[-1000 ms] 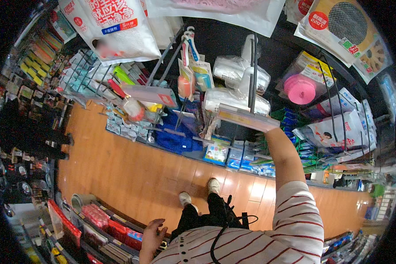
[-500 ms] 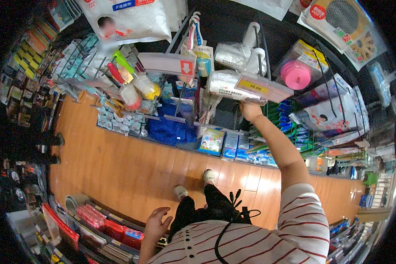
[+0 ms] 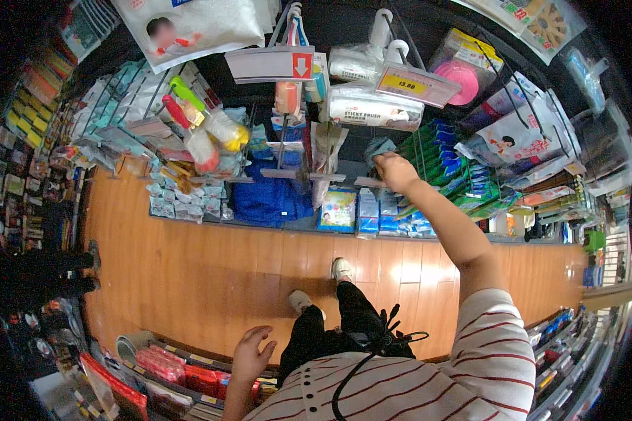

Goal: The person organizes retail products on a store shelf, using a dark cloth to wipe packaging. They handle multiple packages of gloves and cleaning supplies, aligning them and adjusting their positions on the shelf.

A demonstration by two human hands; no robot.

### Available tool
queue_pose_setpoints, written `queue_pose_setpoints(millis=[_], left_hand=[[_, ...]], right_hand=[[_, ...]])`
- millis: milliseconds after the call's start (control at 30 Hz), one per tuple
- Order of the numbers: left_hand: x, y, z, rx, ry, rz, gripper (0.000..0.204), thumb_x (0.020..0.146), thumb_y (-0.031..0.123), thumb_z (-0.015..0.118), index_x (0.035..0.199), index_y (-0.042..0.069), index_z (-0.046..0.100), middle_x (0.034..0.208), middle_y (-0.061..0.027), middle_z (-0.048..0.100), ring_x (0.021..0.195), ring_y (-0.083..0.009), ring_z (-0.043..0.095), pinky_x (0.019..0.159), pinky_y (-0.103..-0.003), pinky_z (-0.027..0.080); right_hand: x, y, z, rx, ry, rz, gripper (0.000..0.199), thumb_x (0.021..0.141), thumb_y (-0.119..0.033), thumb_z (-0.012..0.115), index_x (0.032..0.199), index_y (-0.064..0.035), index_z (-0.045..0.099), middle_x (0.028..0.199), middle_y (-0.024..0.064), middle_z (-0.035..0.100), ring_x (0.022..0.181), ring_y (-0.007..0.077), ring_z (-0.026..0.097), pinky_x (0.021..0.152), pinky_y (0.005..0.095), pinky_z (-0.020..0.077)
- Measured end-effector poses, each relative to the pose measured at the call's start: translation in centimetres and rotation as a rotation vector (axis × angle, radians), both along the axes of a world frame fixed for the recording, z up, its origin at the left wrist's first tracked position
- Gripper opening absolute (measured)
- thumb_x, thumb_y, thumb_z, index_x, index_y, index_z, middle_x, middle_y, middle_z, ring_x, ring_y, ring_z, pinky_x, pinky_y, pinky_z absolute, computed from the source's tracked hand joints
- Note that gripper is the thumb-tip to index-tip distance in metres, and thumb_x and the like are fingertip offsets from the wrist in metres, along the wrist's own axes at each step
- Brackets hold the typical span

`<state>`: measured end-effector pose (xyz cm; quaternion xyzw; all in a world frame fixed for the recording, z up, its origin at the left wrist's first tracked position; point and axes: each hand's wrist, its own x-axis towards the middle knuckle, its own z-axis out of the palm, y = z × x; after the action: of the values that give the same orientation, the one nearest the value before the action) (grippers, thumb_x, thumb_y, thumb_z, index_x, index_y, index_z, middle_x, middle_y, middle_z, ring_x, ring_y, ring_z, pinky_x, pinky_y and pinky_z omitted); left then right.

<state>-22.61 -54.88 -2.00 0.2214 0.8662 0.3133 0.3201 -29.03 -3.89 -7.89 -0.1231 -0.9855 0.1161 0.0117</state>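
My right hand [image 3: 395, 170] reaches forward to the shop rack, fingers curled on the lower edge of a small grey-green hanging packet [image 3: 379, 147]. Rows of green packets [image 3: 439, 151] hang on hooks just to its right. Above the hand hang wrapped white lint rollers [image 3: 376, 109] and a yellow price tag [image 3: 418, 84]. My left hand [image 3: 251, 354] hangs by my hip with fingers apart, holding nothing, above a low shelf of red packages [image 3: 182, 372].
A blue folded cloth item [image 3: 270, 200] and small packets [image 3: 338, 209] sit at the rack's base. Brushes with green and red handles [image 3: 189, 116] hang at left. A wooden floor [image 3: 189, 266] runs between shelves. Another person's dark legs [image 3: 56, 270] stand at far left.
My right hand has come down from the price tag by the lint rollers to the lower hooks. The left hand has barely moved.
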Motion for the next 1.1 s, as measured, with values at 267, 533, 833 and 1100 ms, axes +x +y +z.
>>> queue_pose_setpoints(millis=[267,533,833,1100], left_hand=[[-0.1,-1.3,-0.1,0.033,0.003,0.015,0.032,0.078,0.013,0.066,0.107,0.002,0.059,0.105,-0.0162,0.059,0.090,-0.0276,0.060,0.078,-0.035,0.049],[0.1,-1.5,-0.8,0.024,-0.098,0.091,0.033,0.079,0.014,0.065,0.109,0.001,0.058,0.108,-0.0162,0.058,0.094,-0.0270,0.059,0.080,-0.035,0.048],[-0.9,-0.2,-5.2,0.096,-0.163,0.058,0.033,0.081,0.015,0.063,0.110,0.002,0.057,0.108,-0.0167,0.058,0.097,-0.0279,0.058,0.083,-0.036,0.047],[-7.1,8.8,-12.4,0.370,-0.155,-0.083,0.037,0.080,0.013,0.063,0.115,0.004,0.055,0.111,-0.0159,0.056,0.103,-0.0296,0.054,0.088,-0.037,0.044]], right_hand=[[0.9,-0.5,0.3,0.008,-0.066,0.065,0.022,0.083,-0.016,0.048,0.100,-0.0060,0.059,0.093,0.0171,0.060,0.093,0.0335,0.057,0.078,0.0433,0.0475],[1.1,-0.5,2.9,-0.061,-0.117,0.120,0.022,0.082,-0.018,0.049,0.097,-0.0047,0.057,0.096,0.0184,0.058,0.093,0.0356,0.056,0.080,0.0433,0.0462],[-5.2,8.2,-4.2,-0.108,0.565,-0.366,0.038,0.089,-0.019,0.045,0.122,-0.0024,0.046,0.119,0.0203,0.051,0.113,0.0378,0.045,0.096,0.0409,0.0365],[-12.8,12.3,-6.0,0.230,0.538,-0.329,0.039,0.091,-0.023,0.042,0.126,-0.0060,0.042,0.121,0.0190,0.050,0.114,0.0367,0.045,0.096,0.0423,0.0361]])
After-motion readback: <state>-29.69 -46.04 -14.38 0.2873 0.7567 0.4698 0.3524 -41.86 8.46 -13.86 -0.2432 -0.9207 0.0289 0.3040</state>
